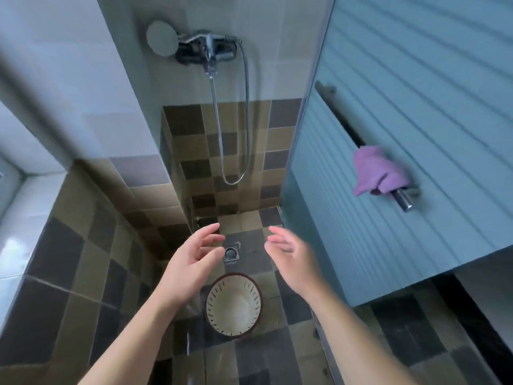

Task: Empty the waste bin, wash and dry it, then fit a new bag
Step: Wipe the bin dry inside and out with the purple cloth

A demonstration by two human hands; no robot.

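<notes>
Head view showed the waste bin standing upright on the tiled floor, near the drain, mouth up, long axis vertical, no bag fitted. Left hand and right hand hovered above, fingers relaxed, holding nothing. Judged light, stiff, possibly slippery plastic; best gripped at the rim.

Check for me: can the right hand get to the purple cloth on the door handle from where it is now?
Probably yes. The right hand is open and holds nothing, and the purple cloth hangs over the bar handle on the door, up and to its right. Nothing shows between them.
</notes>
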